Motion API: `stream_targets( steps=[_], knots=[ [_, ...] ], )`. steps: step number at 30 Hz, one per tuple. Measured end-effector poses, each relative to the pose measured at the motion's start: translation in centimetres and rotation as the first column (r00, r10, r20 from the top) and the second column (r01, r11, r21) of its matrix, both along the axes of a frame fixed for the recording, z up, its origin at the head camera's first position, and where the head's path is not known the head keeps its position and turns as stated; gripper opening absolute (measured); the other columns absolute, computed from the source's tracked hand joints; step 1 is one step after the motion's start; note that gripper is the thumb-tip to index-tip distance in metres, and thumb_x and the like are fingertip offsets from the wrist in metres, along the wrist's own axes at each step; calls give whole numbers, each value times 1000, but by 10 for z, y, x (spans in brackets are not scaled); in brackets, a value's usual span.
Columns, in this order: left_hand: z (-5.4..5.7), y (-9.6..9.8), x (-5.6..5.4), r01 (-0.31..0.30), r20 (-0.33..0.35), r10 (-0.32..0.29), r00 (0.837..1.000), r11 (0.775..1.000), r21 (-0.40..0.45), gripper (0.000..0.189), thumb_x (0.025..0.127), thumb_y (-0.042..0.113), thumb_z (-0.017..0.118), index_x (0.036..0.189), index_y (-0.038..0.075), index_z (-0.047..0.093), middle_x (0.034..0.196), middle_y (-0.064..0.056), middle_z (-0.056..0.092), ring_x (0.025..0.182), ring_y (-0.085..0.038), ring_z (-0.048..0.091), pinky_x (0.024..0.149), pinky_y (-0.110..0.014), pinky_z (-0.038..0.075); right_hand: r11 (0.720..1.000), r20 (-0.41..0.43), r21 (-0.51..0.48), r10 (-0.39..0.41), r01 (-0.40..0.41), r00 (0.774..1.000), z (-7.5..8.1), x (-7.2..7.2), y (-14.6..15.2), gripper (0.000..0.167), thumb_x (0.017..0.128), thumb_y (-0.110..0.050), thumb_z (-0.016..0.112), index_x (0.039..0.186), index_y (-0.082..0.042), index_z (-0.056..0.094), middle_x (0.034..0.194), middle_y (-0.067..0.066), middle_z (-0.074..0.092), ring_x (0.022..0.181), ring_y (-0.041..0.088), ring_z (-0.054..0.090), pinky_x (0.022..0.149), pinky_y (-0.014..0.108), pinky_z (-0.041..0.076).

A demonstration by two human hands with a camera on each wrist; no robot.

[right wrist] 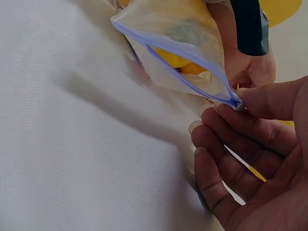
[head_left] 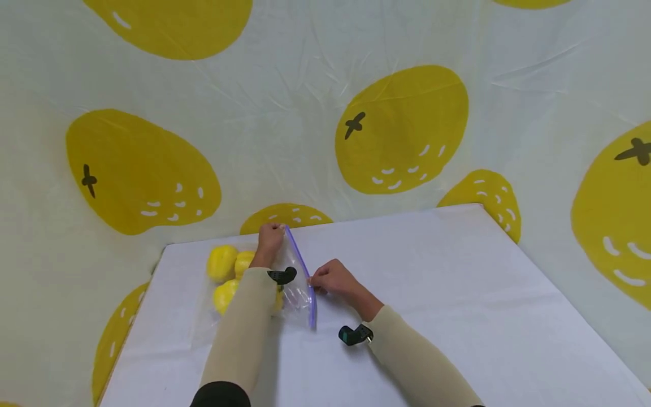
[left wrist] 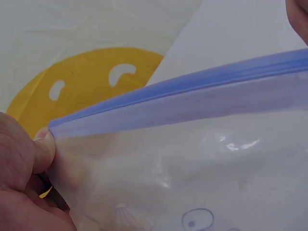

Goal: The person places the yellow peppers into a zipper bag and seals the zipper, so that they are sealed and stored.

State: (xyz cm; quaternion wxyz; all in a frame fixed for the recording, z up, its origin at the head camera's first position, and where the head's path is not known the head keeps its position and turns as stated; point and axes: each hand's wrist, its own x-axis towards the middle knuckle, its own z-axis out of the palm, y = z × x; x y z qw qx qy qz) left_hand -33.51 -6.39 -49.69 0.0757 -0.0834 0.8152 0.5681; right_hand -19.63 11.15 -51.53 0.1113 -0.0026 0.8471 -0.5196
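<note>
A clear zip bag [head_left: 295,291] with a blue-purple zip strip [head_left: 300,257] lies at the left of the table. Several rounded yellow things [head_left: 222,263], like fruit or peppers, show through its plastic. My left hand [head_left: 269,244] pinches the bag's far top corner, thumb on the strip's end in the left wrist view. Partway along the strip, my right hand [head_left: 335,278] pinches the zip between thumb and forefinger, the other fingers loosely bent. The right wrist view shows the bag's mouth [right wrist: 187,72] gaping between this pinch and the near end, with yellow inside.
A white cloth covers the table [head_left: 432,282]. Behind it hangs a pale backdrop [head_left: 285,141] printed with big yellow fruit. Each wrist carries a dark camera mount, one on the left sleeve [head_left: 234,328] and one on the right sleeve [head_left: 417,356].
</note>
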Motion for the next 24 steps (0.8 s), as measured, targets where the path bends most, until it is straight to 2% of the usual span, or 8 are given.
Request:
stream_targets(
  steps=[4,7,10,16,24],
  knots=[
    [1,2,-1,-16,16,16,1000,1000,-3,31,111,18,48,124,-4,65,118,-13,54,109,-26,48,102,-40,46,1000,-5,-8,-5,5,1000,0,2,1,17,92,-17,75,88,-3,83,73,1,71,66,12,56,58,21,46],
    [2,2,0,-30,24,29,999,1000,7,33,111,19,48,128,-3,65,122,-12,55,113,-27,48,111,-43,47,1000,-14,-14,0,0,1000,-2,3,1,16,92,-16,75,86,-2,82,71,1,70,65,11,55,57,21,45],
    [1,3,0,-36,13,35,999,999,17,34,111,20,48,128,-4,64,122,-13,54,115,-27,48,113,-44,46,1000,-24,-15,7,-7,1000,-3,5,2,16,91,-14,75,85,-2,82,69,0,69,64,10,55,56,21,44],
    [-1,3,1,-37,-26,37,999,999,14,30,110,18,47,119,-6,63,114,-13,53,111,-27,49,102,-42,46,1000,-14,-5,23,-23,1000,-4,8,4,16,91,-15,76,83,-2,82,68,-1,69,63,10,55,56,20,44],
    [1,4,3,-43,-37,43,998,999,22,32,110,17,46,123,-8,63,119,-15,56,111,-27,49,104,-42,46,999,-5,-10,38,-38,999,1,12,6,16,91,-13,75,82,-1,81,67,-1,70,64,10,57,56,21,46]
  ],
)
